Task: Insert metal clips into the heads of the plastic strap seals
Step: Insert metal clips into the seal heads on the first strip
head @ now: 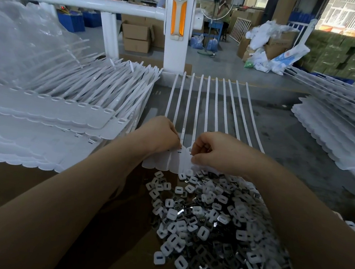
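A joined row of white plastic strap seals [205, 106] lies in front of me, tails fanning away and flat heads [165, 161] toward me. My left hand [161, 132] has its fingers curled on the heads at the left and pinches them near the slots. My right hand [218, 153] has curled fingers pinching at a head's slot [189, 151]; any clip in its fingertips is hidden. A big pile of metal clips with white plastic caps [213, 229] lies just below my hands.
Stacks of white seal strips [66, 110] sit at my left, under clear plastic bags [23, 39]. More stacked strips [335, 132] lie at the right. A white railing post [178, 30] stands behind. Brown cardboard [15, 183] covers the near surface.
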A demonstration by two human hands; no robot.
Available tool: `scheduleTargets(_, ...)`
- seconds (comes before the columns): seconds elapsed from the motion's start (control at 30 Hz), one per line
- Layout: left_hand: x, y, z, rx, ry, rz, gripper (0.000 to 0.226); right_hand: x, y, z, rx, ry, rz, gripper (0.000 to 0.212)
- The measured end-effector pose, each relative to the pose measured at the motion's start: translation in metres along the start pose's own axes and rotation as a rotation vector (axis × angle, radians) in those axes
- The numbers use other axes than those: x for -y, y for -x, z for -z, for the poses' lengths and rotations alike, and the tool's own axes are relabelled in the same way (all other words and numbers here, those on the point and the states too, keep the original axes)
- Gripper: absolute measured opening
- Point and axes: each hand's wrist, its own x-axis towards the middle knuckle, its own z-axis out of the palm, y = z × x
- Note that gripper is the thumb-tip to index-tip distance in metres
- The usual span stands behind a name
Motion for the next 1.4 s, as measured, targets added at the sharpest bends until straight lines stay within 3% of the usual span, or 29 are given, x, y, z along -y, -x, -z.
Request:
scheduleTargets(0.13, -0.003, -0.003, -0.001, 0.029, 0.027, 0.043, 0.015, -0.001, -0.002, 0.0, 0.002, -0.013, 0.006, 0.004)
scheduleTargets(0.3, -0.001, -0.002, 0.0, 0.029, 0.034, 0.026, 0.01, -0.003, -0.003, 0.001, 0.02, -0.048, 0.012, 0.01)
scheduleTargets(0.47, 0.001, 0.0, 0.0, 0.019, 0.042, -0.021, 0.018, 0.001, 0.001, 0.003, 0.106, -0.074, 0.177, 0.013)
scheduleTargets(0.6, 0.003, 0.002, 0.002, 0.042, 0.066, -0.038, 0.016, 0.013, 0.009, 0.006, 0.266, 0.019, 0.338, 0.012)
scheduleTargets(0.8, 0.005, 0.002, 0.002, 0.034, 0.054, -0.042, 0.016, 0.025, 0.019, 0.004, 0.469, 0.11, 0.371, 0.017)
scheduleTargets(1.4, 0.006, 0.004, 0.001, 0.029, 0.059, -0.071, 0.016, 0.031, 0.019, -0.004, 0.423, 0.204, 0.332, 0.014)
